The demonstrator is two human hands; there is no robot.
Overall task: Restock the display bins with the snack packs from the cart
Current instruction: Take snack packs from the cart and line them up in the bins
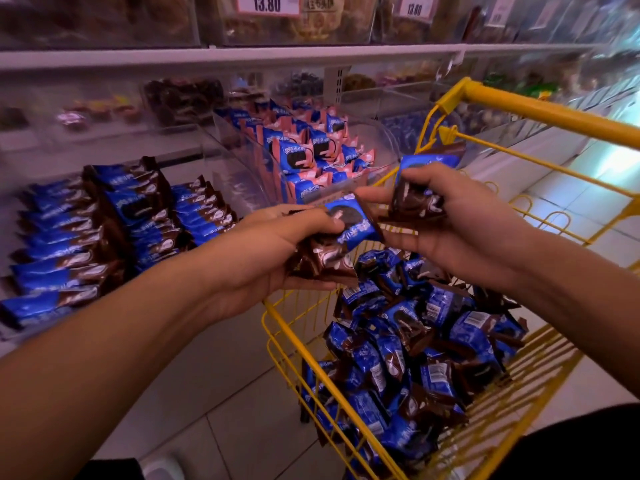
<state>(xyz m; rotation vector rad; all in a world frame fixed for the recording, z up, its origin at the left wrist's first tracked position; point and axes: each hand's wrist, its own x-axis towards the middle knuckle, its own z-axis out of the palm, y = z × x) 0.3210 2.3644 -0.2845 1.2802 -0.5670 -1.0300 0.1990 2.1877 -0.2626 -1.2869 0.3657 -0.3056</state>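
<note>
My left hand grips a small bunch of blue-and-brown snack packs above the yellow cart's near-left corner. My right hand holds another blue-and-brown pack upright, just right of the left hand's bunch. Below both hands, the yellow wire cart holds a loose heap of several matching packs. To the left, a clear display bin holds neat rows of the same blue-and-brown packs.
A second clear bin behind the hands holds blue-and-pink packs. Shelves above carry other snacks and price tags. Pale floor tiles lie between the shelf and the cart.
</note>
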